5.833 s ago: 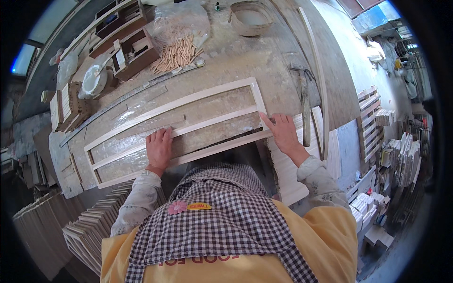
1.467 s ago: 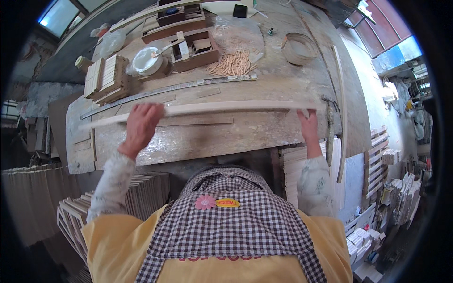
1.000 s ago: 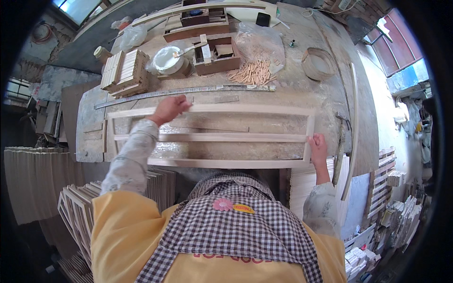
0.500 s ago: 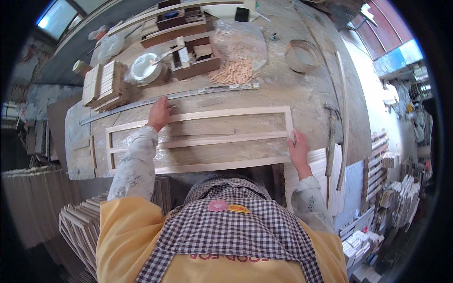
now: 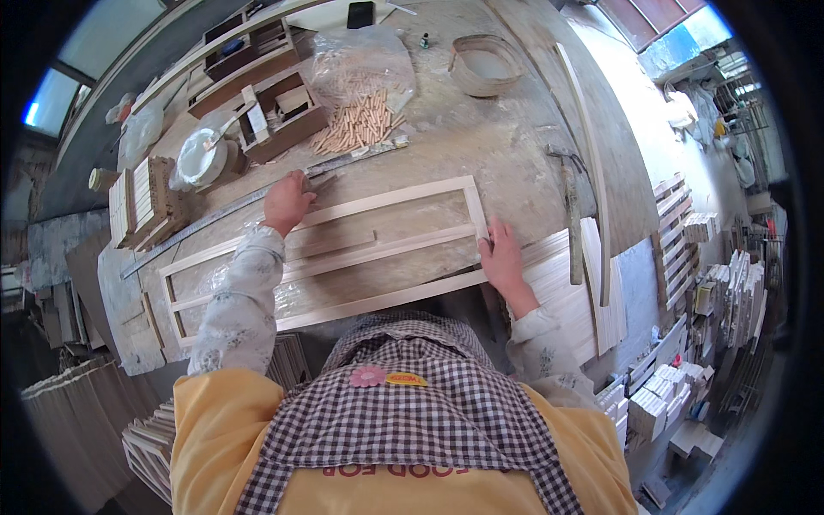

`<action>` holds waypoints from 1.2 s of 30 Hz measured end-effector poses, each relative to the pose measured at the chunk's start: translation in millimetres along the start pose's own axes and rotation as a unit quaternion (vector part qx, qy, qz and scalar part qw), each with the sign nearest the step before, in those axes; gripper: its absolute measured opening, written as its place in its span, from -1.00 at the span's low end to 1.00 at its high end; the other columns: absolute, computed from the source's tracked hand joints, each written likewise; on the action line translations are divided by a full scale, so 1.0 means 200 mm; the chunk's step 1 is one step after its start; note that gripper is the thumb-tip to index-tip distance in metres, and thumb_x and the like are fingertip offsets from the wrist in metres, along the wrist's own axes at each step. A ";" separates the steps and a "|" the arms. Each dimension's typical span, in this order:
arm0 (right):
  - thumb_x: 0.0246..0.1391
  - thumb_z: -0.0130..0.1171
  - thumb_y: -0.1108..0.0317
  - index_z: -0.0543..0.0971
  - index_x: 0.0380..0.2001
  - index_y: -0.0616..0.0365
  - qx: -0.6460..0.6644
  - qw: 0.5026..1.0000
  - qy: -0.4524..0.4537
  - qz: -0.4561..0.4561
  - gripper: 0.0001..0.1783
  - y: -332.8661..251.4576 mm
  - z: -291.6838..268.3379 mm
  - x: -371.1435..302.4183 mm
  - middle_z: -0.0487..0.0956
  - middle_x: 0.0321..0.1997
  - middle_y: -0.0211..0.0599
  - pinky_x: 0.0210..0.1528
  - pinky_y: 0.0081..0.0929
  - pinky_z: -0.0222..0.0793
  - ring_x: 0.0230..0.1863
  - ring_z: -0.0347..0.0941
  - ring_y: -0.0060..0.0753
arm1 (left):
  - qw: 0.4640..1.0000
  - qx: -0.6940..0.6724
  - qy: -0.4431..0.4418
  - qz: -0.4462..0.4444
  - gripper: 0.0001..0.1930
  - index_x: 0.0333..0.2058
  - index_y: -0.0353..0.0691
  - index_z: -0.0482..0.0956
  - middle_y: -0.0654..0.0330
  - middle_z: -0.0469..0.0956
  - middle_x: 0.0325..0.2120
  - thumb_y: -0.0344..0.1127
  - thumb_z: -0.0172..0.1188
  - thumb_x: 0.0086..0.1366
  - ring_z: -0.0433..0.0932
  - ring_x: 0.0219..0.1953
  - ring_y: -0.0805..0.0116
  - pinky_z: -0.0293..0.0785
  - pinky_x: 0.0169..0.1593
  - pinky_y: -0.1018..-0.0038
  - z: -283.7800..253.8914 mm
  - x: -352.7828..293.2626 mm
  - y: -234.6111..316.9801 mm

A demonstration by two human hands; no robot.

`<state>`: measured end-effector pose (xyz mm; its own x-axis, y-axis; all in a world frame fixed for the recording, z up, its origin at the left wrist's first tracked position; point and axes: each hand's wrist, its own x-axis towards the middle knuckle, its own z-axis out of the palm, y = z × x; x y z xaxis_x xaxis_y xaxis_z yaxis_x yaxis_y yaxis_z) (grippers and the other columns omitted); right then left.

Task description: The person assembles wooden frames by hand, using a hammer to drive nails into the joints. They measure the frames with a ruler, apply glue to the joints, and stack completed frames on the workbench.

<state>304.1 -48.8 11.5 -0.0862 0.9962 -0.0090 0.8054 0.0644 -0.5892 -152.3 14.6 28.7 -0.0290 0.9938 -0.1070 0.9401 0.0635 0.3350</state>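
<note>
While the frame (image 5: 343,257) lies flat on the near bench (image 5: 481,146), the left hand (image 5: 287,200) presses its far rail, fingers seemingly together; the right hand (image 5: 500,257) rests spread on its right end.

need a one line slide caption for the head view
Left hand on the far rail and right hand at the near right corner of a pale wooden frame lying flat on a dusty workbench.

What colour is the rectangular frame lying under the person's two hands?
Pale, unfinished light wood frame, lying flat on the workbench; the head view shows it plainly.
</note>
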 end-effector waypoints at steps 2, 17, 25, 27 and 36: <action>0.14 0.24 0.41 0.35 0.28 0.26 -0.015 0.995 0.080 -0.062 -0.36 -0.06 0.00 0.00 0.54 0.02 0.02 -0.01 -0.09 0.46 -0.04 0.50 0.09 | 0.998 -0.069 0.003 0.000 -0.64 -0.26 -0.26 0.49 -0.05 0.62 -0.35 -0.19 0.43 0.12 0.60 -0.23 -0.18 0.51 -0.15 0.03 -0.01 -0.01 0.12; 0.27 0.15 0.46 0.61 0.05 0.16 0.175 0.973 0.146 0.044 -0.70 0.31 -0.11 0.38 0.58 -0.01 -0.19 0.03 -0.35 0.49 0.01 0.54 -0.25 | 0.991 -0.079 -0.023 0.104 -0.52 0.00 -0.17 0.51 0.08 0.49 -0.08 -0.22 0.44 0.12 0.62 -0.20 -0.01 0.59 -0.15 0.16 0.27 -0.03 1.05; 0.05 0.27 0.45 0.60 0.07 0.09 -0.054 0.991 0.059 -0.110 -0.56 0.38 -0.27 0.44 0.54 0.03 -0.15 0.19 -0.16 0.35 0.13 0.41 -0.01 | 0.996 -0.021 -0.041 0.078 -0.63 -0.03 -0.10 0.54 0.16 0.49 -0.11 -0.33 0.32 0.17 0.62 -0.24 0.01 0.58 -0.21 0.13 0.33 0.04 1.02; 0.07 0.25 0.47 0.58 0.09 0.09 -0.040 0.989 0.041 -0.136 -0.55 0.37 -0.26 0.50 0.54 0.02 -0.14 0.18 -0.16 0.37 0.13 0.41 -0.02 | 0.996 -0.029 -0.035 0.079 -0.65 -0.04 -0.10 0.55 0.18 0.49 -0.13 -0.34 0.31 0.17 0.62 -0.26 0.02 0.58 -0.22 0.15 0.33 0.03 1.01; 0.13 0.19 0.53 0.14 0.46 0.09 0.009 0.966 -0.128 -0.223 -0.17 0.14 -0.15 0.72 0.53 0.01 -0.07 0.15 -0.18 0.42 0.13 0.39 0.02 | 0.994 -0.058 -0.009 0.097 -0.69 -0.08 -0.11 0.57 0.19 0.51 -0.17 -0.34 0.31 0.17 0.62 -0.28 0.04 0.57 -0.23 0.18 0.31 0.03 1.01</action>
<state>332.8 97.6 17.9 -0.5666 0.8225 0.0496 0.6451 0.4803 -0.5943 59.0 28.1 37.4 0.1571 0.9865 -0.0462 0.8820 -0.1191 0.4560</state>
